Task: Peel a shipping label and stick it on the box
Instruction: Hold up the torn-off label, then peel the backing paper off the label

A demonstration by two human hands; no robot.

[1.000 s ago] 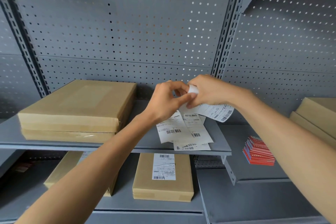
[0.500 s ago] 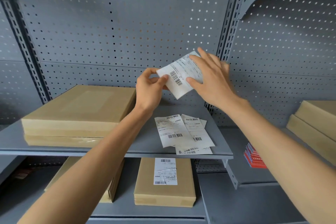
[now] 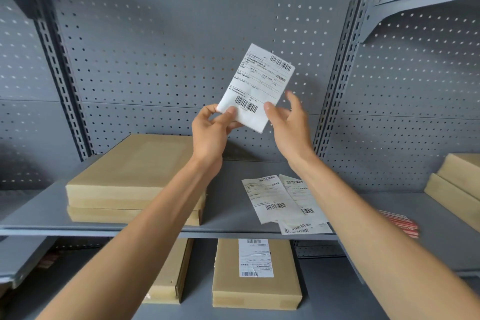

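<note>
A white shipping label [image 3: 258, 86] with two barcodes is held up in front of the pegboard, tilted to the right. My left hand [image 3: 211, 131] pinches its lower left corner between thumb and fingers. My right hand [image 3: 288, 121] is at its lower right edge, the thumb touching the label and the fingers loosely spread behind it. Two plain cardboard boxes [image 3: 135, 176] lie stacked on the middle shelf to the left, below my hands.
Several loose labels [image 3: 280, 200] lie on the grey shelf [image 3: 228, 221] under my right forearm. On the lower shelf a labelled box [image 3: 255, 275] lies beside another box [image 3: 168, 278]. More boxes [image 3: 457, 184] and red-striped cards [image 3: 401, 225] are at right.
Both hands lifted one label off the pile and raised it high in front of the pegboard. The label turned from lying sideways to nearly upright. My right hand slid to its lower edge.
</note>
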